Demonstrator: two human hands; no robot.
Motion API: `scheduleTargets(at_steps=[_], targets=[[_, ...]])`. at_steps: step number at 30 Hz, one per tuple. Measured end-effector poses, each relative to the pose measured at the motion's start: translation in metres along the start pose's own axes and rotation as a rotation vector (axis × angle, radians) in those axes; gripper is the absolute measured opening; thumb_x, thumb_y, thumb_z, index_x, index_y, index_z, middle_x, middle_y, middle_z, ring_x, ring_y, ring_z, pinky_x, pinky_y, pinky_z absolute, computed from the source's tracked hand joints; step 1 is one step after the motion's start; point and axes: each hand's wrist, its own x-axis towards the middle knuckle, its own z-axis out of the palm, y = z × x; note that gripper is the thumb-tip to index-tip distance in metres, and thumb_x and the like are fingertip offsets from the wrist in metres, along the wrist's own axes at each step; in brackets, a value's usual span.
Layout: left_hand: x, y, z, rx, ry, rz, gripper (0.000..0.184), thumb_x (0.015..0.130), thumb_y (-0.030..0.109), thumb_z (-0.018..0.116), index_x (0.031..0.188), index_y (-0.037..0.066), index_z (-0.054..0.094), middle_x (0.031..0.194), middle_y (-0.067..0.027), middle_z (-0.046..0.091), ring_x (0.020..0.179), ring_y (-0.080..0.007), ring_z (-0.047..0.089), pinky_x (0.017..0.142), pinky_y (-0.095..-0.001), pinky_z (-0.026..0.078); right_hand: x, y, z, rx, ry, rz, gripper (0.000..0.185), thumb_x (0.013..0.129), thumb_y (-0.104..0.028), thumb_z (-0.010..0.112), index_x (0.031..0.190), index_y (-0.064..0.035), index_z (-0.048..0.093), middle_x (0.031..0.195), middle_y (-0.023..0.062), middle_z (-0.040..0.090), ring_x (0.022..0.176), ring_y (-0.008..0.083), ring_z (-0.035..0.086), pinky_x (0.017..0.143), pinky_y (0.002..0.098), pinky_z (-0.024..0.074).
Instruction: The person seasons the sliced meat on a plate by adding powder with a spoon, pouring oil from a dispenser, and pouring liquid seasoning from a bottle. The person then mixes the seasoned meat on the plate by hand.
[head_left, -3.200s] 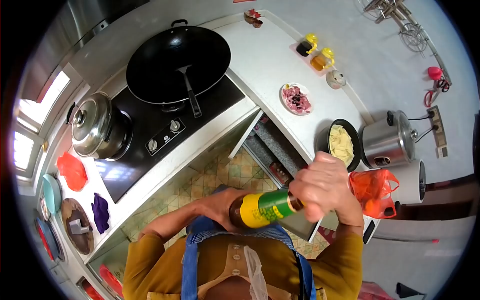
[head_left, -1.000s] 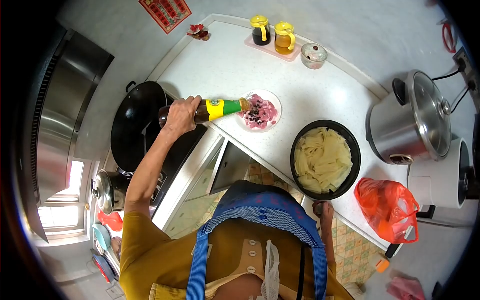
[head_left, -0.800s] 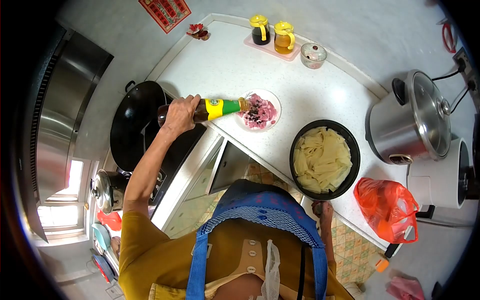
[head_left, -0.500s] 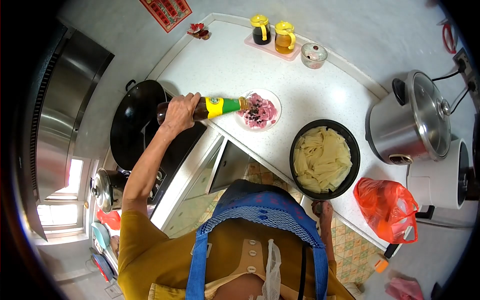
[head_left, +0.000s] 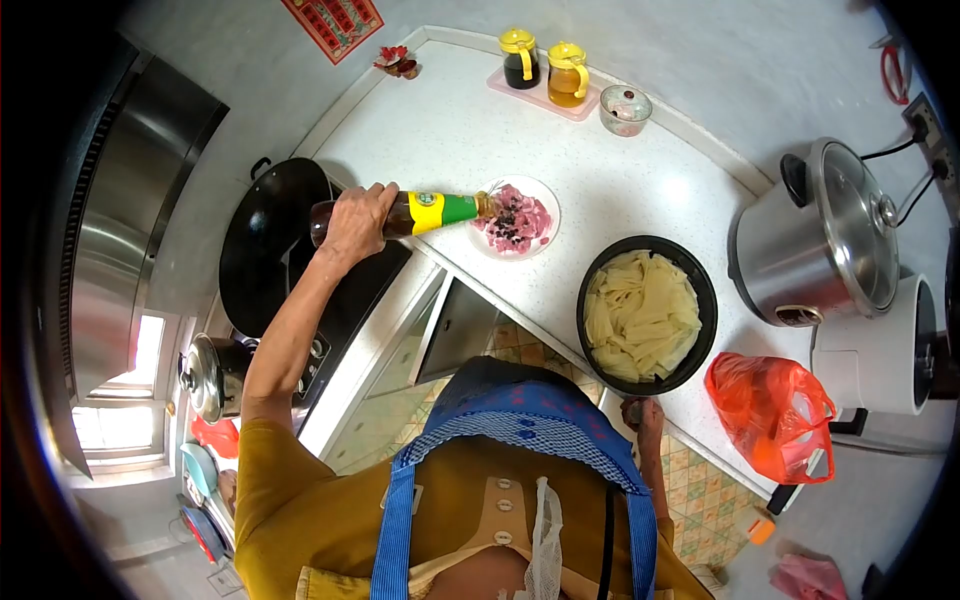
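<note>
My left hand (head_left: 358,224) is wrapped round a dark glass bottle (head_left: 425,214) with a yellow and green label. The bottle lies nearly level, its neck over a white plate (head_left: 547,238) of sliced pink meat (head_left: 530,215) with small dark bits on top. Any liquid leaving the mouth is too small to make out. Low at the counter edge, my right hand (head_left: 648,414) has its fingers curled, and what they hold is unclear. Just above it stands a round black pan (head_left: 586,335) filled with pale yellow, flat strips of food (head_left: 640,315).
A black wok (head_left: 265,240) sits on the stove at left. Yellow-lidded jugs (head_left: 568,78) and a lidded jar (head_left: 625,110) stand at the back. On the right are a steel cooker (head_left: 810,250) and a red plastic bag (head_left: 765,405). A cabinet door (head_left: 450,335) hangs open below.
The view has shifted very slightly. The bottle stays tipped over the plate in my left hand, and my right hand remains below the pan.
</note>
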Motion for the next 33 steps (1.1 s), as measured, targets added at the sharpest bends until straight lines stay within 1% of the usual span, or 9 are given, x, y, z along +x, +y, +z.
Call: scheduleTargets(at_steps=[6, 12, 14, 24, 26, 29, 31, 32, 33], targets=[[-0.002, -0.001, 0.000, -0.026, 0.008, -0.016, 0.047, 0.055, 0.004, 0.071, 0.096, 0.006, 0.047, 0.078, -0.0106, 0.056, 0.069, -0.0284, 0.058, 0.064, -0.0362, 0.046, 0.002, 0.004, -0.002, -0.012, 0.000, 0.011, 0.053, 0.089, -0.050, 0.043, 0.069, -0.0031, 0.059, 0.058, 0.0030, 0.054, 0.045, 0.0089, 0.047, 0.041, 0.0198, 0.0357], [-0.004, 0.001, -0.001, -0.028, 0.015, -0.027, 0.048, 0.054, 0.005, 0.073, 0.095, 0.006, 0.048, 0.078, -0.0105, 0.056, 0.070, -0.0281, 0.058, 0.064, -0.0355, 0.046, 0.002, 0.006, -0.001, -0.036, 0.050, -0.041, 0.054, 0.089, -0.051, 0.042, 0.069, -0.0037, 0.059, 0.058, 0.0026, 0.054, 0.046, 0.0084, 0.048, 0.041, 0.0196, 0.0364], [-0.005, 0.001, 0.000, -0.026, 0.019, -0.032, 0.048, 0.054, 0.005, 0.073, 0.095, 0.005, 0.048, 0.078, -0.0106, 0.056, 0.070, -0.0280, 0.059, 0.064, -0.0354, 0.046, 0.002, 0.002, -0.002, -0.037, 0.012, 0.032, 0.053, 0.089, -0.050, 0.042, 0.069, -0.0036, 0.060, 0.058, 0.0027, 0.054, 0.046, 0.0085, 0.048, 0.042, 0.0196, 0.0367], [-0.003, -0.008, 0.019, -0.037, 0.026, -0.117, 0.049, 0.051, 0.006, 0.074, 0.092, 0.005, 0.048, 0.078, -0.0119, 0.057, 0.067, -0.0297, 0.059, 0.062, -0.0367, 0.047, 0.002, 0.001, 0.000, -0.053, 0.026, 0.019, 0.052, 0.091, -0.046, 0.039, 0.068, -0.0038, 0.059, 0.060, 0.0026, 0.054, 0.048, 0.0088, 0.049, 0.044, 0.0199, 0.0379], [-0.002, -0.008, 0.019, -0.042, 0.018, -0.132, 0.050, 0.050, 0.007, 0.074, 0.092, 0.005, 0.048, 0.078, -0.0122, 0.057, 0.067, -0.0300, 0.059, 0.062, -0.0368, 0.047, 0.001, -0.001, 0.001, -0.041, 0.030, 0.050, 0.051, 0.091, -0.045, 0.039, 0.068, -0.0037, 0.059, 0.061, 0.0023, 0.054, 0.049, 0.0088, 0.048, 0.044, 0.0197, 0.0383], [-0.003, -0.005, 0.016, -0.114, 0.020, -0.172, 0.052, 0.048, 0.008, 0.075, 0.093, 0.005, 0.048, 0.080, -0.0124, 0.057, 0.069, -0.0310, 0.060, 0.064, -0.0369, 0.048, 0.004, 0.007, -0.003, -0.039, 0.020, 0.054, 0.051, 0.092, -0.044, 0.039, 0.069, -0.0038, 0.059, 0.061, 0.0023, 0.054, 0.048, 0.0087, 0.048, 0.044, 0.0196, 0.0380], [-0.005, 0.000, 0.011, -0.284, 0.003, -0.226, 0.057, 0.046, 0.010, 0.075, 0.097, 0.004, 0.050, 0.082, -0.0131, 0.059, 0.073, -0.0323, 0.060, 0.067, -0.0376, 0.049, 0.004, 0.009, -0.004, -0.031, 0.011, 0.039, 0.050, 0.091, -0.044, 0.039, 0.069, -0.0041, 0.059, 0.060, 0.0024, 0.054, 0.048, 0.0087, 0.048, 0.044, 0.0197, 0.0376], [-0.007, 0.002, 0.010, -0.285, 0.003, -0.226, 0.057, 0.046, 0.010, 0.075, 0.097, 0.004, 0.050, 0.082, -0.0131, 0.059, 0.073, -0.0323, 0.060, 0.067, -0.0376, 0.049, 0.004, 0.009, -0.004, -0.023, 0.002, 0.025, 0.050, 0.091, -0.044, 0.039, 0.068, -0.0043, 0.059, 0.060, 0.0025, 0.054, 0.048, 0.0086, 0.048, 0.043, 0.0198, 0.0372], [-0.008, 0.005, 0.009, -0.384, -0.039, -0.266, 0.061, 0.046, 0.014, 0.075, 0.101, 0.004, 0.051, 0.085, -0.0133, 0.061, 0.076, -0.0317, 0.060, 0.070, -0.0370, 0.049, 0.003, 0.006, -0.002, -0.024, 0.002, 0.025, 0.050, 0.091, -0.044, 0.039, 0.068, -0.0043, 0.059, 0.060, 0.0025, 0.054, 0.048, 0.0086, 0.048, 0.043, 0.0198, 0.0372]])
